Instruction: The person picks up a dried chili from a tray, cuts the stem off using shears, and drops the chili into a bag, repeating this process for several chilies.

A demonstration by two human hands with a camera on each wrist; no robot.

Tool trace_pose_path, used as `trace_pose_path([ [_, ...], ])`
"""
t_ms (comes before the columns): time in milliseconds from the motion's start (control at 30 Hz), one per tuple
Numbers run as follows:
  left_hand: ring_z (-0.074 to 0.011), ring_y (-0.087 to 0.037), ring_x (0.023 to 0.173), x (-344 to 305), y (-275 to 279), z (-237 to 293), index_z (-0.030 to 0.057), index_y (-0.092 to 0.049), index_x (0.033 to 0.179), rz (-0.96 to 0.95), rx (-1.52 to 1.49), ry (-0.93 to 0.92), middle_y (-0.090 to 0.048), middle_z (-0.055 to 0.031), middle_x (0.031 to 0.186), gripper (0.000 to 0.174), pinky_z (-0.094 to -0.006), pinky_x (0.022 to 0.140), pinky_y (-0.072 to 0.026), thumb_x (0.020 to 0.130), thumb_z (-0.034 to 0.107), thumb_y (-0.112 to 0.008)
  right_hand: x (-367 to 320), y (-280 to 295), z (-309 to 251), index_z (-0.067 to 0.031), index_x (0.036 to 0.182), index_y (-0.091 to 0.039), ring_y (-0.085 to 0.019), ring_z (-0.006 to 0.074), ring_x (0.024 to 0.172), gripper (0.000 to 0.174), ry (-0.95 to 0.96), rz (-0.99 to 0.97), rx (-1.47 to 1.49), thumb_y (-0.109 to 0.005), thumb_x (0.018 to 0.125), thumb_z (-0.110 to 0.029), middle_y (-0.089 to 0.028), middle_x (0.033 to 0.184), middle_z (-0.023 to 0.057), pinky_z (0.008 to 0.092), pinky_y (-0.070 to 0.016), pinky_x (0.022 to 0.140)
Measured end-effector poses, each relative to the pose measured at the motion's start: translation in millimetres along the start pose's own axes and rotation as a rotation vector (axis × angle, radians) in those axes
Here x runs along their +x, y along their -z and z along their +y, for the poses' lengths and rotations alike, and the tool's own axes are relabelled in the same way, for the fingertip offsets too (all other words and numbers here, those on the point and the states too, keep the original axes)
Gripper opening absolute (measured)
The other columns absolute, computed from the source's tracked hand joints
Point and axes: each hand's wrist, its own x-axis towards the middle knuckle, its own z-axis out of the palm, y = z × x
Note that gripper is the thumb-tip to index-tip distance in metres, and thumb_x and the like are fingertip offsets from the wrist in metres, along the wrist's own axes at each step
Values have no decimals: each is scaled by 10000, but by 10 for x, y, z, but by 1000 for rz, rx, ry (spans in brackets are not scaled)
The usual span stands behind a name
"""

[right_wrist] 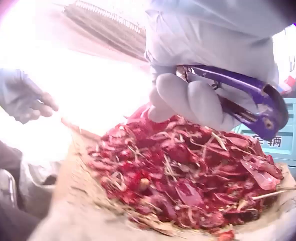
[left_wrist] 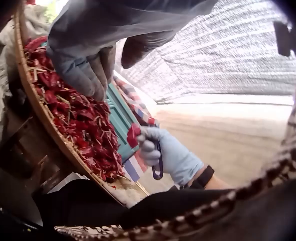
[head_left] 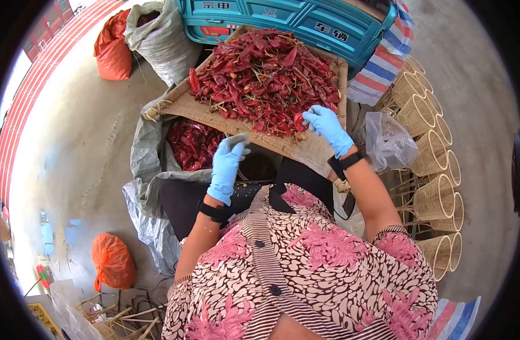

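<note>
My right hand (head_left: 330,129), in a blue glove, is at the near right of a heap of dried red chili peppers (head_left: 265,73). It grips purple-handled shears (right_wrist: 248,93) in the palm, and a red chili pepper (left_wrist: 134,135) shows at its fingertips. The heap lies on a woven tray (head_left: 214,116). Off the tray's near edge is my left hand (head_left: 225,167), gloved too, its fingers loosely bent with nothing visible in them. Beside and below that hand, a grey-green sack (head_left: 149,147) stands open with more red chilies (head_left: 195,144) inside.
A teal vehicle bed (head_left: 282,25) stands behind the tray. Rattan baskets (head_left: 433,198) line the right side, near a clear plastic bag (head_left: 389,141). At far left are a full white sack (head_left: 163,45) and an orange sack (head_left: 113,48). A tied orange bag (head_left: 113,262) sits lower left.
</note>
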Motion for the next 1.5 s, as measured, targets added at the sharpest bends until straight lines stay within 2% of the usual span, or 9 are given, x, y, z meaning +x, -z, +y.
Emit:
trace_pose_path([
  [167,-156,-564,1092,-169,-455,196,66,-395,1415,-126,93,-289,-556,-95,1265,502,-285,987,-422,950,115,-576,-656,-540,-545,-74,887,-602,-497,25,532,184,23,-88,338,-595,934,-252,-656,748,8,170,-358,441],
  [233,-133,-575,1024,-200,-503,211,47,-464,1349,-139,-18,-348,-601,-67,1160,394,-272,919,-457,973,134,-543,-782,-730,-558,-72,895,-604,-495,23,524,182,20,-151,325,-592,936,-249,-653,741,3,169,-351,436],
  [333,-94,-573,859,-208,-375,178,35,-539,1253,-143,81,-195,-630,-28,1013,291,-241,778,-478,1001,175,-494,-912,-917,-611,-77,894,-609,-489,22,515,172,10,-198,469,-588,937,-242,-636,717,-7,169,-341,431],
  [467,-36,-493,671,-233,-335,293,67,-582,1187,-183,-92,-111,-607,13,900,252,-184,630,-425,1016,198,-452,-925,-896,-525,-85,896,-623,-477,17,517,140,6,-405,694,-593,931,-217,-595,681,-35,166,-327,434],
  [700,-20,-450,644,-335,-310,495,77,-543,1215,-253,-92,-129,-551,41,823,236,-167,568,-382,1010,163,-463,-1104,-957,-909,-85,829,-621,-456,15,518,183,-60,-279,329,-605,924,-241,-581,679,-43,168,-319,451],
  [733,-28,-443,611,-341,-300,544,70,-542,1133,-251,-107,-61,-535,36,764,191,-175,556,-376,1013,194,-461,-1098,-909,-920,-95,822,-611,-446,12,514,167,-58,-330,309,-622,912,-235,-579,678,-42,167,-311,452],
  [967,-58,-377,475,-423,-313,641,52,-554,1053,-538,-676,9,-395,57,568,246,-219,483,-351,1017,273,-450,-1160,-963,-843,-84,759,-551,-395,52,441,161,-3,-571,938,-610,893,-154,-508,591,-16,196,-290,429],
  [1267,-17,-295,403,-379,-241,600,46,-555,1078,-646,-803,48,-355,87,526,255,-195,415,-294,1023,264,-435,-1179,-1085,-886,-93,606,-435,-307,100,346,334,51,-697,1110,-526,916,-176,-388,447,5,266,-240,378],
  [1500,-37,-299,425,-380,-203,600,55,-565,1079,-732,-1001,77,-351,70,541,244,-201,416,-273,1017,263,-453,-1144,-1151,-870,-96,615,-443,-288,87,334,363,48,-824,1276,-519,945,-228,-374,444,-8,260,-222,362],
])
